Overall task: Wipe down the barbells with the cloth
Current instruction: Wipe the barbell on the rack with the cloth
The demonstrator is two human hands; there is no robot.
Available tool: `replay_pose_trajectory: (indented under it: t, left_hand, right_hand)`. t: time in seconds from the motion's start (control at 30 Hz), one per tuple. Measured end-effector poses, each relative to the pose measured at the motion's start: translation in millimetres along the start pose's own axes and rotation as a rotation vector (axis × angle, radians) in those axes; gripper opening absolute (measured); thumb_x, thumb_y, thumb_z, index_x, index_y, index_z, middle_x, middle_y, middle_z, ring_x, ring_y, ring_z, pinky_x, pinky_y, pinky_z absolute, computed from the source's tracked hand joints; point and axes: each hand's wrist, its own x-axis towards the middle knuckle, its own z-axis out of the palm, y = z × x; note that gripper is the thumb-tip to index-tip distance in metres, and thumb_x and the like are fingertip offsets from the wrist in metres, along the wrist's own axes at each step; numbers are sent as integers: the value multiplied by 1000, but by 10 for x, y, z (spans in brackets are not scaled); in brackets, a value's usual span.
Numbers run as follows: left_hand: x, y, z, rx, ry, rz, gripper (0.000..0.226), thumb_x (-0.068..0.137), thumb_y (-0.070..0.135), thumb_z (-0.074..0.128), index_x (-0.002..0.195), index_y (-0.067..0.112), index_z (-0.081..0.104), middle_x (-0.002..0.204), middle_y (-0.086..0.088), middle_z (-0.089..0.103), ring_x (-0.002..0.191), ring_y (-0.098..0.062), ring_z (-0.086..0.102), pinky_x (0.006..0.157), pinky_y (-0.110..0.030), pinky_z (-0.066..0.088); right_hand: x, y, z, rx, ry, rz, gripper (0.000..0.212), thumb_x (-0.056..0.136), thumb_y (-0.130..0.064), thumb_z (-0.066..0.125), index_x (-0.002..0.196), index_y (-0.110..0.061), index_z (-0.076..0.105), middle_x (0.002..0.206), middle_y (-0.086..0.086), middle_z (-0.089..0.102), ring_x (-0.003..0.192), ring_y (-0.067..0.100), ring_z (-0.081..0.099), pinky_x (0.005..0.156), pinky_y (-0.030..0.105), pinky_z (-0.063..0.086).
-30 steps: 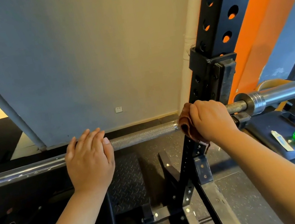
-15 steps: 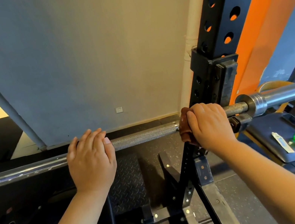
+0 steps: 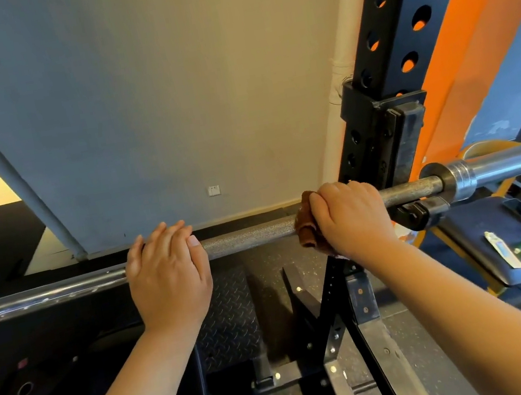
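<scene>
Cloth (image 3: pixel 306 229) slid left along barbell (image 3: pixel 249 239), before grey wall (image 3: pixel 164 92).

A single head-worn camera looks forward and down. The bar (image 3: pixel 249 239) crosses the frame close in front.
</scene>
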Motion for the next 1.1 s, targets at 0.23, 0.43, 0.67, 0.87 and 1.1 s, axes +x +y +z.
replay_pose_trajectory:
  t: [0.23, 0.43, 0.67, 0.87, 1.1]
  left_hand:
    - [-1, -47, -7, 2, 9, 26, 53, 108, 32, 26, 117, 8, 72, 125, -8, 71, 129, -28, 58, 116, -49, 31]
    - [7, -46, -3, 5, -17, 15, 61, 109, 38, 19, 118, 9, 72, 126, -8, 70, 129, -28, 58, 116, -49, 32]
    - [-1, -56, -5, 11, -31, 30, 58, 109, 36, 22, 120, 10, 72, 127, -7, 70, 130, -28, 57, 116, -48, 32]
    - [1, -42, 5, 17, -32, 8, 56, 109, 35, 23, 120, 10, 71, 127, -7, 70, 130, -27, 57, 116, -48, 31]
    - [-3, -76, 7, 17, -20, 26, 54, 109, 34, 25, 119, 8, 72, 125, -8, 71, 129, -28, 58, 115, -50, 34]
  right_hand:
    - [-307, -419, 181, 167, 86, -102, 41, 109, -43, 24, 119, -23, 58, 116, -5, 61, 114, 20, 52, 116, 44, 30]
    - [-141, -392, 121, 95, 68, -92, 52, 107, -56, 20, 106, -26, 62, 99, -8, 62, 95, 20, 57, 95, 38, 38]
    - [-182, -362, 85, 147, 5, -182, 48, 107, -58, 23, 120, -32, 61, 111, -13, 65, 107, 16, 58, 102, 39, 39]
    - [-167, -358, 121, 150, 124, 48, 43, 110, -44, 25, 105, -26, 63, 101, -8, 64, 104, 21, 57, 111, 44, 33]
    - [-438, -401, 273, 193, 114, -237, 39, 109, -33, 36, 143, -20, 51, 143, -1, 55, 141, 23, 41, 127, 47, 8]
